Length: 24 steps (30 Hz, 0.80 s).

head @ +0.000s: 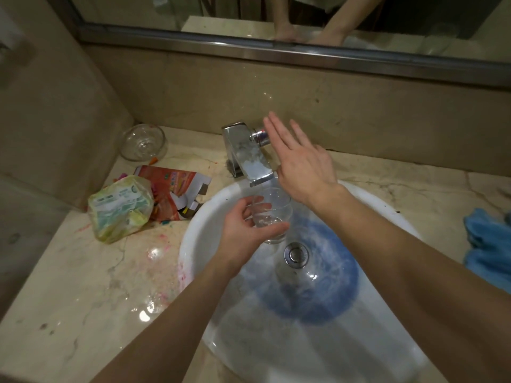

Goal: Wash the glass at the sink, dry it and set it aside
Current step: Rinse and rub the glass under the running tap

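Observation:
A clear drinking glass point(276, 208) is held upright over the white sink point(199, 225), just under the spout of the chrome tap point(246, 158). My left hand point(246, 228) wraps around the glass from the left. A little water lies in the bottom of the glass. My right hand point(301, 164) hovers flat with its fingers spread, above the tap's round handle point(261, 136), holding nothing. The basin has a blue centre and a metal drain plug point(296, 254).
A blue cloth point(489, 244) lies on the marble counter at the right edge. On the left of the counter are a glass bowl point(142, 142), a crumpled green-white packet point(121, 208) and a torn orange carton point(174, 189). A mirror runs along the back wall.

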Available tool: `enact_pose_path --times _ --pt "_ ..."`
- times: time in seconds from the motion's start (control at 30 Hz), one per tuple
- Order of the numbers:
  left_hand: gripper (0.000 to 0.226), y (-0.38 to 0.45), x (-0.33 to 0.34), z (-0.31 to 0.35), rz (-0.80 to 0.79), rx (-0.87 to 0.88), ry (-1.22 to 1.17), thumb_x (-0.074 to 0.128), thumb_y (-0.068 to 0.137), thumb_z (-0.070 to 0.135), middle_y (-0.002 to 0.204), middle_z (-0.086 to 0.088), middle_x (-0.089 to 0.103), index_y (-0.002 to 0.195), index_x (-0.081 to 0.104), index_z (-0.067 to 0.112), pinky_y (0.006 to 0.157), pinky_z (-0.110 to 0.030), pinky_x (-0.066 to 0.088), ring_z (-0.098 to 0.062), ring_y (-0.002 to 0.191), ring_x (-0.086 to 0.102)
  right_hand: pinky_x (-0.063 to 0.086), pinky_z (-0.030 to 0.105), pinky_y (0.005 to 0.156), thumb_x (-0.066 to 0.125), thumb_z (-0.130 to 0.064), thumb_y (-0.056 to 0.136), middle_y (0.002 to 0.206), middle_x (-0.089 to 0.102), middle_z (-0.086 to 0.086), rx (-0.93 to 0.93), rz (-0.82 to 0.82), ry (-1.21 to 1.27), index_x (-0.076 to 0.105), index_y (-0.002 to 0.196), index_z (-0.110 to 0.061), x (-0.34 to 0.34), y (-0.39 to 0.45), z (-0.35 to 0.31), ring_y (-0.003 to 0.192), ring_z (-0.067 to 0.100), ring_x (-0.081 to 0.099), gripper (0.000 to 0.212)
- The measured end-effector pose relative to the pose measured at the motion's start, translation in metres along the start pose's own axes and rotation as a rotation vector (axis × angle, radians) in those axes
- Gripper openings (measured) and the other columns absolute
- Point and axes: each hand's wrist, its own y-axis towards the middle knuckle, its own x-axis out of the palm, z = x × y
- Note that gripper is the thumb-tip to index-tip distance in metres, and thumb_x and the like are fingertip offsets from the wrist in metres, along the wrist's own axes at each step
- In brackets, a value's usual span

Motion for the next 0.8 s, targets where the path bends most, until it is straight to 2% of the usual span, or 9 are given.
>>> enact_pose_path --times 0.2,0.27,0.37,0.5,0.6,0.7,0.8 --pt "0.064 0.001 0.000 0.002 0.002 -0.006 -0.012 0.091 0.063 0.000 0.110 -0.002 0.072 0.117 0.059 0.015 0.071 -0.018 0.058 -0.010 0.087 0.074 0.042 0.054 0.107 0.049 -0.001 0.085 0.163 -0.018 -0.019 0.018 0.008 0.005 -0.015 0.155 -0.029 0.006 0.001 0.000 0.154 0.020 0.003 0.099" --pt "0.065 0.002 -0.002 0.002 0.005 -0.007 -0.013 0.091 0.063 0.000 0.110 -0.001 0.072 0.118 0.059 0.015 0.071 -0.018 0.058 -0.009 0.087 0.075 0.046 0.052 0.102 0.046 0.007 0.082 0.163 -0.019 -0.019 0.029 0.018 0.013 -0.015 0.155 -0.028 0.008 0.001 -0.001 0.153 0.019 0.005 0.101" --pt "0.065 0.003 -0.002 0.001 0.010 -0.007 -0.016 0.090 0.064 -0.001 0.111 -0.003 0.071 0.119 0.059 0.014 0.072 -0.019 0.058 -0.009 0.087 0.074 0.056 0.045 0.086 0.041 0.012 0.079 0.164 -0.018 -0.018 0.029 0.027 0.012 -0.015 0.155 -0.027 0.008 0.001 -0.001 0.153 0.019 0.010 0.102" --pt "0.064 0.003 -0.001 -0.002 0.013 -0.005 -0.012 0.090 0.065 -0.001 0.112 -0.003 0.071 0.117 0.058 0.016 0.075 -0.021 0.060 -0.013 0.092 0.073 0.057 0.038 0.073 0.041 0.014 0.078 0.163 -0.020 -0.019 0.029 0.021 0.005 -0.016 0.154 -0.028 0.008 0.004 0.004 0.153 0.020 0.013 0.104" --pt "0.066 0.004 -0.001 -0.004 0.018 -0.001 -0.013 0.090 0.065 0.000 0.114 -0.003 0.072 0.121 0.058 0.014 0.083 -0.025 0.060 -0.016 0.099 0.073 0.058 0.038 0.071 0.042 0.015 0.078 0.163 -0.020 -0.019 0.035 0.020 0.021 -0.017 0.154 -0.029 0.011 0.006 0.006 0.152 0.022 0.017 0.106" --pt "0.070 0.006 -0.002 -0.005 0.017 -0.004 -0.011 0.090 0.065 0.000 0.116 -0.002 0.071 0.125 0.056 0.011 0.083 -0.022 0.060 -0.014 0.100 0.072 0.058 0.040 0.076 0.046 0.012 0.080 0.163 -0.020 -0.017 0.025 0.015 0.071 -0.016 0.154 -0.031 0.010 0.005 0.008 0.151 0.026 0.019 0.106" --pt "0.068 0.006 -0.002 -0.006 0.013 -0.007 -0.020 0.089 0.065 -0.002 0.114 -0.002 0.071 0.124 0.056 0.010 0.080 -0.021 0.059 -0.014 0.099 0.071 0.055 0.036 0.072 0.048 0.005 0.084 0.167 -0.012 -0.008 -0.008 0.051 0.200 -0.005 0.157 -0.027 0.010 -0.005 0.008 0.146 0.028 0.029 0.096"
